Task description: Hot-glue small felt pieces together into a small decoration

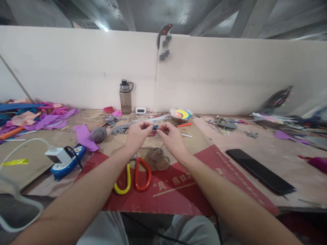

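Both hands meet above the middle of the cardboard, fingertips pinched round a small blue piece, too small to name by kind. My left hand grips it from the left with thumb and fingers closed. From the other side my right hand pinches it too. Below them lies a loose coil of grey-brown yarn, with a strand running up towards my right hand. Scissors with one yellow and one red handle lie under my left forearm, their blades mostly hidden.
A grey yarn ball sits left of my hands, near a blue power strip with a white charger. Behind stand a water bottle and a small bowl. A black phone lies at right; coloured scraps pile up far left.
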A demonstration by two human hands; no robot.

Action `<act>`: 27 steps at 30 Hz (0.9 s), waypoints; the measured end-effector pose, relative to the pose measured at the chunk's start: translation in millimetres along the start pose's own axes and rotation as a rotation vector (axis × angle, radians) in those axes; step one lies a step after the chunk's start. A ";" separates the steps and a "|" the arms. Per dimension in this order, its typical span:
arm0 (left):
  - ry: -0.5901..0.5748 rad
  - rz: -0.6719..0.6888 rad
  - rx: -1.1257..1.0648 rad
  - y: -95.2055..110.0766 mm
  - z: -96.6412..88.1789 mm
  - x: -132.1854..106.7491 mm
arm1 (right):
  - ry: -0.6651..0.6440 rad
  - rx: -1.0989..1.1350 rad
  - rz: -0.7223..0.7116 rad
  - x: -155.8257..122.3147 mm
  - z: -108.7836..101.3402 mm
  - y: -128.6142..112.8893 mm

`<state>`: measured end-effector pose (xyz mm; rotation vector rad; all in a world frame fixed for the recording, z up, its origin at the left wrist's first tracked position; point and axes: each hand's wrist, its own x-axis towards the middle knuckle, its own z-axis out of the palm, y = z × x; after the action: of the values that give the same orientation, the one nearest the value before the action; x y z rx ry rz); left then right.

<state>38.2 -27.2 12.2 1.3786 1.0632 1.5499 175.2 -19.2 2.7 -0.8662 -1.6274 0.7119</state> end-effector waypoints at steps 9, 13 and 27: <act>-0.001 -0.059 -0.097 0.4 0.9 0.3 | 0.044 -0.110 -0.001 -0.4 -2.4 -0.8; -0.013 -0.071 -0.105 1.1 1.2 -0.5 | 0.059 -0.165 0.028 0.4 -3.7 -2.8; -0.059 -0.045 -0.029 -0.1 0.4 -0.7 | 0.097 -0.252 0.050 2.6 -7.6 -6.0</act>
<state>38.6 -27.8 11.9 1.3626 1.0254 1.4780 181.2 -20.3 10.6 -1.1093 -1.6342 0.4965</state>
